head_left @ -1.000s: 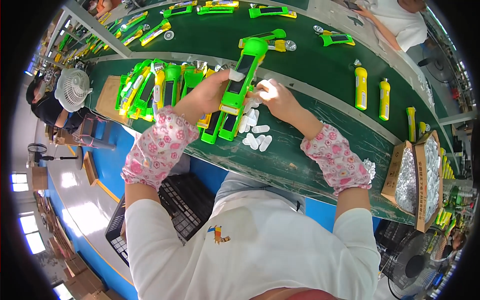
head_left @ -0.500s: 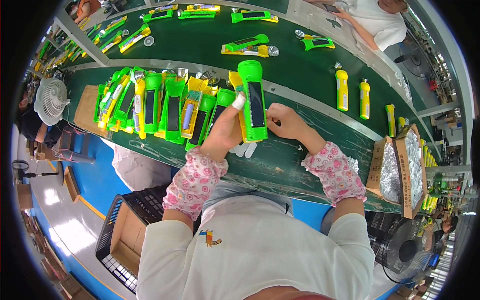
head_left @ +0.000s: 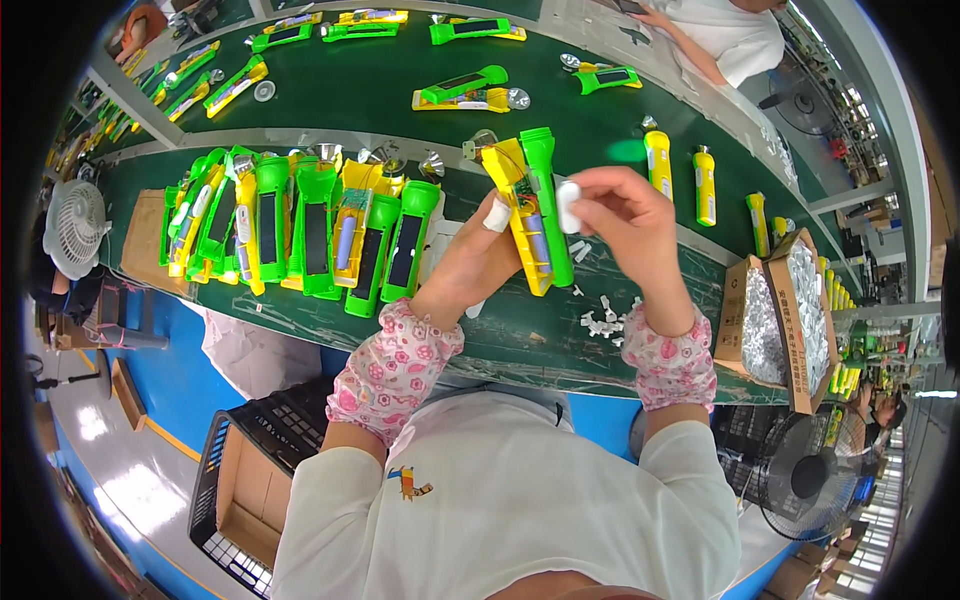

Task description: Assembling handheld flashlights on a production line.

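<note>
My left hand (head_left: 468, 262), a white wrap on its thumb, grips a flashlight whose two casing halves stand apart. Its yellow half (head_left: 507, 185) shows a circuit board and a bluish-purple battery (head_left: 538, 240); the green half (head_left: 541, 160) is seen edge-on to the right, and a silver reflector (head_left: 481, 143) sticks out at the top. Close beside the green half, my right hand (head_left: 632, 215) pinches a white oval plastic piece (head_left: 568, 207) between thumb and fingers. Small white plastic parts (head_left: 604, 322) lie scattered on the green bench below that hand.
Left of my hands, several green and yellow flashlights (head_left: 317, 215) lean in a row beside a cardboard sheet (head_left: 143, 235). More lie on the far green belt (head_left: 340, 95). A carton (head_left: 745, 315) with silvery parts stands at the right. A person (head_left: 725, 35) sits across.
The flashlight has turned from its green front to show its opened inside. My right hand has moved right and up and now holds a white oval piece visibly. The view has shifted slightly.
</note>
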A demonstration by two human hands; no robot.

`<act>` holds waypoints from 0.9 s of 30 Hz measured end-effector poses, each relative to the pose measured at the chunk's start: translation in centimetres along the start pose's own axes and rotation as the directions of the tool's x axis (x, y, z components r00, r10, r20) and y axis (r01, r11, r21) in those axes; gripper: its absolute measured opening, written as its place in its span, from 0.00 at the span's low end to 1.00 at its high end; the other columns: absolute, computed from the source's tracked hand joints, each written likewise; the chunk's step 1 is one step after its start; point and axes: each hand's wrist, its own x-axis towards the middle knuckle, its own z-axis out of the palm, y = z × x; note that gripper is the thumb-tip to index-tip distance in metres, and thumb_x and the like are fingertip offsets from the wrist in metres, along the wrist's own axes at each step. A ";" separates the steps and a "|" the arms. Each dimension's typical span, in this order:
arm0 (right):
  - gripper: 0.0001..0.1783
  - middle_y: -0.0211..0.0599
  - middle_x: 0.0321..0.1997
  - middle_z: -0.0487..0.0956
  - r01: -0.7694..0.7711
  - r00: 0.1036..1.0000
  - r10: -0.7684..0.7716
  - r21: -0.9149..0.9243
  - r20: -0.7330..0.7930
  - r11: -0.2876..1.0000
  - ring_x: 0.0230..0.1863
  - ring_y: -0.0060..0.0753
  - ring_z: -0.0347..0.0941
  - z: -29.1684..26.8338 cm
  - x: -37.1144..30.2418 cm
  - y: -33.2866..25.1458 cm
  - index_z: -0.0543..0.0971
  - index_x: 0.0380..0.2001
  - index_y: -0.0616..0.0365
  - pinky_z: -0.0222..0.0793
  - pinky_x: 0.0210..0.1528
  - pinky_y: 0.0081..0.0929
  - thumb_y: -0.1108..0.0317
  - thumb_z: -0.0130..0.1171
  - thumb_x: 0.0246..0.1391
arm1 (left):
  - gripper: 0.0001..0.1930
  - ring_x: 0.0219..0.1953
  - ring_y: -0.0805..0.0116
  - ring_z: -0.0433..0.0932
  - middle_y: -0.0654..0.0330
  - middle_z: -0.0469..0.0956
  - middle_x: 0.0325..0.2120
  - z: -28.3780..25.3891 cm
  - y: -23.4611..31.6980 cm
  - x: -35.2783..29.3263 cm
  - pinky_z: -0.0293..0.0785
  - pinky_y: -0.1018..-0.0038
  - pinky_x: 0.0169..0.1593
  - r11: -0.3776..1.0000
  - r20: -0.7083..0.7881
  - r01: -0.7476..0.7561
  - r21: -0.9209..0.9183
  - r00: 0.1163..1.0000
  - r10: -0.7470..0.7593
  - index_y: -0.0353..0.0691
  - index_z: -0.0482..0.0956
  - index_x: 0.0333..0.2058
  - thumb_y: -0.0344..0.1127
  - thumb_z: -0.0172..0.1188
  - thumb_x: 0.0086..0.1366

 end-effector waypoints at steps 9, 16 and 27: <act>0.12 0.34 0.29 0.75 0.232 0.972 -0.228 -0.396 0.056 0.889 0.30 0.33 0.72 2.6 -0.3 0.7 0.81 0.39 0.55 0.69 0.32 0.25 0.71 0.65 0.48 | 0.32 0.56 0.64 0.69 0.63 0.67 0.52 -0.4 -1.0 0.1 0.70 0.58 0.56 0.996 -0.076 -0.094 0.004 0.993 0.094 0.49 0.58 0.58 0.37 0.66 0.59; 0.37 0.50 0.45 0.67 -0.017 0.998 0.045 -0.587 0.034 0.810 0.42 0.47 0.69 1.5 -3.0 0.1 0.61 0.62 0.64 0.68 0.47 0.34 0.62 0.63 0.53 | 0.19 0.55 0.63 0.68 0.60 0.67 0.51 1.1 -0.4 0.1 0.63 0.60 0.60 0.984 -0.115 -0.158 -0.084 0.982 0.148 0.48 0.58 0.56 0.47 0.44 0.72; 0.21 0.49 0.40 0.70 0.128 0.990 -0.136 -0.516 0.022 0.847 0.40 0.45 0.70 2.0 -3.5 2.7 0.70 0.55 0.65 0.66 0.44 0.32 0.64 0.44 0.63 | 0.12 0.45 0.69 0.72 0.61 0.70 0.42 2.2 -1.0 1.2 0.70 0.67 0.50 0.967 -0.450 -0.256 0.016 0.861 0.235 0.44 0.63 0.49 0.39 0.45 0.71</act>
